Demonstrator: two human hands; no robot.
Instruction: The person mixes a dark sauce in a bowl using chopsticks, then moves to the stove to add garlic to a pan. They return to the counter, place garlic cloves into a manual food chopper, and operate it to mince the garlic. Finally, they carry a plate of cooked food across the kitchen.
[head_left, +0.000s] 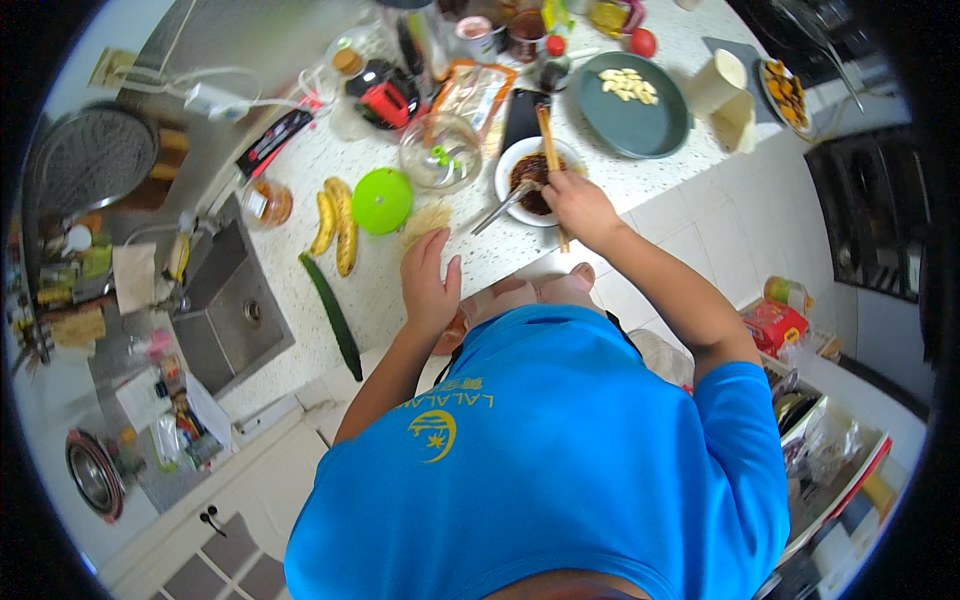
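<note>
My right hand (581, 210) is closed around a pair of wooden chopsticks (550, 139) that cross a white bowl (504, 174) of dark sauce. A metal spoon (495, 216) leans out of the bowl's left side. Near the counter's front edge, my left hand (431, 281) holds nothing, its fingers apart, beside a pale yellowish patch (427, 219). Behind that hand are a round green lid (382, 201) and a clear bowl (440, 154) with a green-hubbed blade. A black phone (526, 116) lies behind the sauce bowl. Peeled garlic cloves (628, 85) sit in a dark green pan (637, 127).
Bananas (345, 225), a cucumber (334, 319) and a jar (268, 202) lie left, beside a steel sink (225, 311). Bottles and packets line the back, with a dark glass jug (382, 90). At right are a cream pitcher (718, 82) and a plate of food (784, 94).
</note>
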